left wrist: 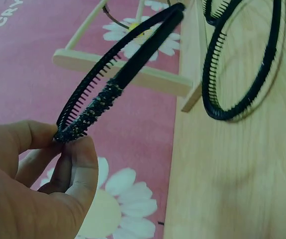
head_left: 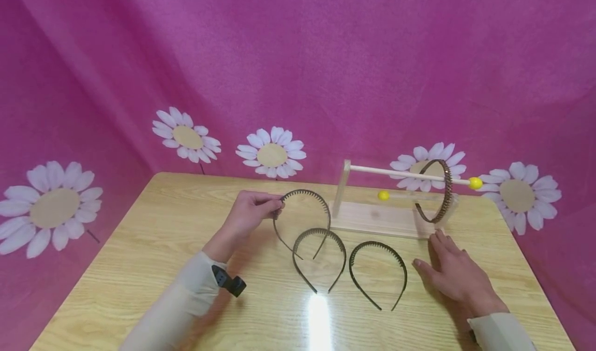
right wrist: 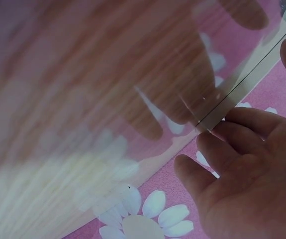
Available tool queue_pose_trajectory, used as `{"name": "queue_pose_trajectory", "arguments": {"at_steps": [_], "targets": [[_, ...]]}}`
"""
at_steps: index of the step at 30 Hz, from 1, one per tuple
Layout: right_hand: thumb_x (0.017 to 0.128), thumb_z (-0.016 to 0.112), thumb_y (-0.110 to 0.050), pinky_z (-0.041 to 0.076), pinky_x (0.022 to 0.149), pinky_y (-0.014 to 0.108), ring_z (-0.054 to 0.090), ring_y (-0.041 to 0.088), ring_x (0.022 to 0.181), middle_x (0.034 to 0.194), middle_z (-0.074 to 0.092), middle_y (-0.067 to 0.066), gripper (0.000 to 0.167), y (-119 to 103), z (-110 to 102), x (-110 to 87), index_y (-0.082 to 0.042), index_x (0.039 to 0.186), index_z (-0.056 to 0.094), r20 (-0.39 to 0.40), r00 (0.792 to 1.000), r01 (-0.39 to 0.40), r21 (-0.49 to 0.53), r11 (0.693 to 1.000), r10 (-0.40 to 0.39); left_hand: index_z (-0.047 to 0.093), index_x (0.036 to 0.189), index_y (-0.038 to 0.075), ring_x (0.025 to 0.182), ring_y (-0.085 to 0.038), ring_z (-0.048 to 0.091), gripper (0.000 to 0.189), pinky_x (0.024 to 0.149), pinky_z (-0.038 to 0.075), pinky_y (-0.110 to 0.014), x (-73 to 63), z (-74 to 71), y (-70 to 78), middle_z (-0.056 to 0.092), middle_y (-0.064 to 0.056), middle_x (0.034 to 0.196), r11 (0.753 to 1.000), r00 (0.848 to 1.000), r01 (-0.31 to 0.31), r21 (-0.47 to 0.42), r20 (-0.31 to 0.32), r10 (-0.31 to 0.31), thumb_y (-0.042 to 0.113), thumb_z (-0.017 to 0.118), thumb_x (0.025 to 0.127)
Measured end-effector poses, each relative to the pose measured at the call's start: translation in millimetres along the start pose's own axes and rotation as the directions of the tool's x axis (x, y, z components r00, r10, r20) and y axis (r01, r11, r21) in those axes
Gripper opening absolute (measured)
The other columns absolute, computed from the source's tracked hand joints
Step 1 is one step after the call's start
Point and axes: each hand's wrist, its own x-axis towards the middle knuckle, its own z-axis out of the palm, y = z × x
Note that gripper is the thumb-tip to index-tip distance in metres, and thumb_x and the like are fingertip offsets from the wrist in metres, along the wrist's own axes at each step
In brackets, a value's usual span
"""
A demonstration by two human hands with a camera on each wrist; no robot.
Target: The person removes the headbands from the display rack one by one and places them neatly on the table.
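Flowered cloth (head_left: 298, 76) hangs behind the stand (head_left: 379, 220), perhaps touching.

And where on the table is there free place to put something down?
The table is bare between its left edge and the left hand, and in front of the headbands. Headbands and rack crowd the stretch toward the right hand.

Left hand (head_left: 249, 214) pinching, right hand (head_left: 461, 274) loosely extended
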Motion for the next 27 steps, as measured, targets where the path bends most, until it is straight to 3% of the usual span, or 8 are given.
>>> {"name": "queue_pose_trajectory", "arguments": {"at_steps": [7, 17, 25, 27], "targets": [[0.098, 0.049, -0.063, 0.021, 0.109, 0.071, 0.021, 0.054, 0.142, 0.16, 0.015, 0.031, 0.096, -1, 0, 0.5, 0.009, 0.154, 0.022, 0.011, 1.0, -0.009, -0.005, 1.0, 0.009, 0.072, 0.113, -0.007, 0.09, -0.026, 0.07, 0.02, 0.083, 0.059, -0.034, -0.4, -14.1, -7.3, 0.072, -0.021, 0.102, 0.996, 0.998, 0.059, 0.07, 0.001, -0.059, 0.004, 0.064, 0.098], [0.098, 0.049, -0.061, 0.02, 0.109, 0.072, 0.02, 0.054, 0.142, 0.16, 0.015, 0.032, 0.095, -2, -2, 0.7, 0.009, 0.154, 0.021, 0.007, 1.0, -0.001, -0.008, 1.0, 0.001, 0.068, 0.114, -0.015, 0.082, -0.017, 0.067, 0.021, 0.081, 0.059, -0.032, 0.4, -31.2, -17.0, 0.07, -0.024, 0.1, 0.99, 0.995, 0.101, 0.098, -0.005, -0.101, -0.003, 0.06, 0.098], [0.098, 0.048, -0.062, 0.021, 0.109, 0.072, 0.021, 0.054, 0.142, 0.16, 0.015, 0.033, 0.095, 1, -1, 2.2, 0.01, 0.154, 0.022, 0.007, 1.0, 0.005, -0.013, 1.0, -0.005, 0.07, 0.113, -0.011, 0.083, -0.013, 0.063, 0.021, 0.078, 0.056, -0.027, -2.3, -46.6, -25.1, 0.071, -0.022, 0.099, 0.951, 0.991, 0.133, 0.279, -0.019, -0.133, 0.002, 0.063, 0.098], [0.098, 0.048, -0.062, 0.021, 0.109, 0.072, 0.021, 0.054, 0.142, 0.159, 0.016, 0.033, 0.095, 1, 0, 2.4, 0.011, 0.153, 0.022, 0.008, 1.0, 0.004, -0.015, 1.0, -0.004, 0.07, 0.113, -0.011, 0.083, -0.013, 0.063, 0.021, 0.078, 0.056, -0.027, -1.9, -49.4, -27.4, 0.071, -0.021, 0.099, 0.949, 0.989, 0.146, 0.28, -0.016, -0.148, 0.002, 0.062, 0.098]]}}
